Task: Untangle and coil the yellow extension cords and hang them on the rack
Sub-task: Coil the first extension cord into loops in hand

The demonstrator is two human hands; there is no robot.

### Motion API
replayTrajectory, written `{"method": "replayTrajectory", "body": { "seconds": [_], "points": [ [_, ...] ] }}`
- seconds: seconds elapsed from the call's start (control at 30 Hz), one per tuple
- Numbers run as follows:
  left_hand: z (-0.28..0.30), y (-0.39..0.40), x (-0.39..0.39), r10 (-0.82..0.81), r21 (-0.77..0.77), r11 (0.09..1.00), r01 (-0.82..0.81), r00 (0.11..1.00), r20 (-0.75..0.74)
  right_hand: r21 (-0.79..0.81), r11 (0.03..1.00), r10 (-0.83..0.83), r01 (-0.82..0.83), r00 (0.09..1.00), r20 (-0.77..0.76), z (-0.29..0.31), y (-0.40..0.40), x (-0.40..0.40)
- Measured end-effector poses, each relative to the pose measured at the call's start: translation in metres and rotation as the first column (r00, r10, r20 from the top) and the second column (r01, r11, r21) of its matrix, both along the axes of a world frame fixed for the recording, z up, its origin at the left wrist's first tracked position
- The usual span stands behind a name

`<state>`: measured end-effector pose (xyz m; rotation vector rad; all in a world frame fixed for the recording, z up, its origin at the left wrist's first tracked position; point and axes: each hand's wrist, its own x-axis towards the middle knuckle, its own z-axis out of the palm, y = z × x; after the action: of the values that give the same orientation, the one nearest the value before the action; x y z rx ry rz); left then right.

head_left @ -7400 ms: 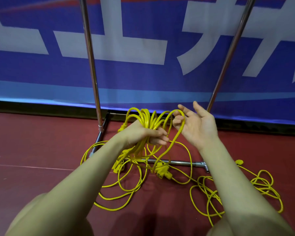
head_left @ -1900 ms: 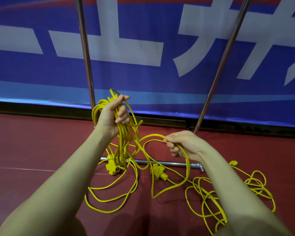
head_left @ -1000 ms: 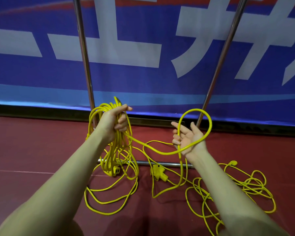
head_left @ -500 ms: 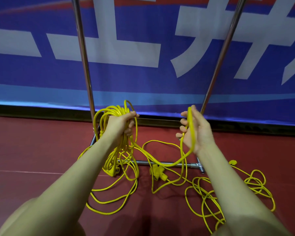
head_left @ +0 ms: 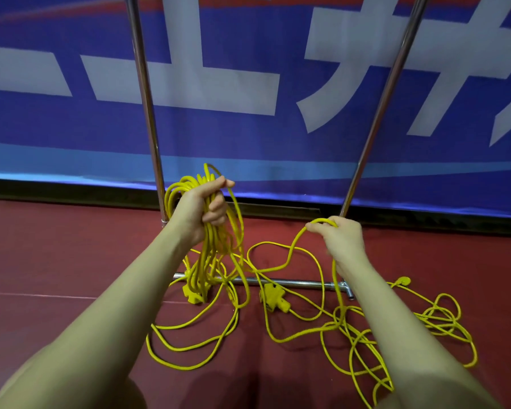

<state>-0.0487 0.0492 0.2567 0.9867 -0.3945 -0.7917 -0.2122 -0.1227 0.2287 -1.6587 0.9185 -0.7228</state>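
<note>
A person is looking down at their two bare forearms reaching toward a red floor in front of a blue banner with large white characters. At the left, the left hand is gripping a bundle of yellow extension cord loops, fingers curled tight around the top so the loops are hanging down toward a yellow socket block on the floor. Behind it, the chrome rack is standing with two upright poles and a low crossbar. Near the middle, a second yellow socket block is lying just in front of the crossbar. To the right, the right hand is pinching a single strand of loose cord between curled fingers and thumb, while a tangled heap of yellow cord is sprawling on the floor at far right. The coiling step appears to be under way; the next move probably calls for carrying the pinched strand across to the bundle as a fresh loop, feeding slack without dragging the tangle into a knot
</note>
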Motion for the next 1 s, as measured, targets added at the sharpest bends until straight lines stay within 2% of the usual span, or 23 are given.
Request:
{"method": "replayTrajectory", "body": {
  "seconds": [0.07, 0.13, 0.2, 0.27, 0.37, 0.5, 0.6, 0.8, 1.0],
  "points": [
    [0.002, 0.001, -0.002, -0.044, -0.019, 0.999, 0.044, 0.999, -0.009, 0.115, 0.992, -0.052, 0.057, 0.998, -0.047, -0.004, -0.001, 0.003],
    [0.001, 0.001, -0.005, -0.088, -0.022, 0.996, 0.088, 0.996, 0.0, 0.328, 0.944, -0.017, 0.026, 0.999, -0.029, -0.005, 0.0, 0.005],
    [0.0, 0.001, -0.007, -0.125, -0.021, 0.992, 0.125, 0.992, 0.017, 0.571, 0.817, 0.062, -0.086, 0.996, 0.061, -0.002, 0.002, 0.007],
    [-0.001, 0.001, -0.007, -0.14, -0.007, 0.99, 0.14, 0.989, 0.044, 0.724, 0.66, 0.114, -0.201, 0.979, 0.167, 0.004, 0.004, 0.009],
    [-0.001, 0.001, -0.006, -0.134, 0.005, 0.991, 0.134, 0.989, 0.058, 0.803, 0.518, 0.102, -0.295, 0.953, 0.284, 0.01, 0.006, 0.011],
    [0.001, 0.003, -0.004, -0.155, -0.017, 0.988, 0.156, 0.987, 0.054, 0.854, 0.437, 0.037, -0.281, 0.955, 0.296, 0.011, 0.009, 0.012],
    [0.003, 0.004, -0.008, -0.223, -0.006, 0.975, 0.224, 0.972, 0.074, 0.858, 0.45, -0.073, -0.249, 0.947, 0.313, 0.007, 0.007, 0.016],
    [-0.001, 0.001, -0.018, -0.295, 0.125, 0.952, 0.281, 0.949, 0.112, 0.739, 0.599, -0.224, -0.309, 0.821, 0.525, 0.007, 0.003, 0.026],
    [-0.017, -0.009, -0.033, -0.321, 0.249, 0.925, 0.287, 0.941, 0.108, 0.69, 0.593, -0.297, -0.415, 0.684, 0.666, 0.023, 0.016, 0.038]
  ]
}}
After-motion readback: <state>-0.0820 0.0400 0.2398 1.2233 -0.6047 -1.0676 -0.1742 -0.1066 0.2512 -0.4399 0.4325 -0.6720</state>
